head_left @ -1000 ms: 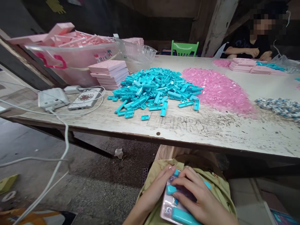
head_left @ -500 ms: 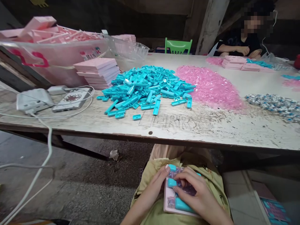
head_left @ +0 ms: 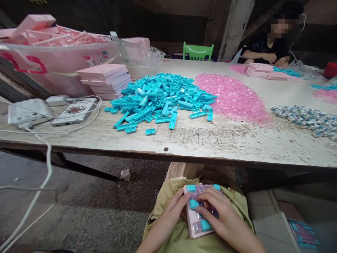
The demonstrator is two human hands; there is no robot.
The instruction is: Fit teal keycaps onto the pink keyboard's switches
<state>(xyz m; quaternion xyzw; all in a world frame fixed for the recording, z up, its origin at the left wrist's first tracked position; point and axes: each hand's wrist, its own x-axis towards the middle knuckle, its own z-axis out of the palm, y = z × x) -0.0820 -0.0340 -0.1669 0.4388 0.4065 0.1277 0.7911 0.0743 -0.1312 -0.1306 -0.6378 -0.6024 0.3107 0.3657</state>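
Pink, the keyboard (head_left: 190,214) lies on the lap (head_left: 161,200) before the table (head_left: 250,147), its left edge running toward it (long axis uncertain: the right hand (head_left: 223,216) covers much). The left hand (head_left: 175,211), gripping that edge, has slid off the corner key (head_left: 190,188); the right still appears to pinch a blue key (head_left: 194,204), so work seems centred there. Blue caps (head_left: 158,96) heap atop the table.

On the scuffed white table (head_left: 131,141), a turquoise heap (head_left: 158,95) is flanked by stacked pink slabs (head_left: 104,80) and a phone (head_left: 75,111) at its left, a pink heap (head_left: 231,98) at its right.
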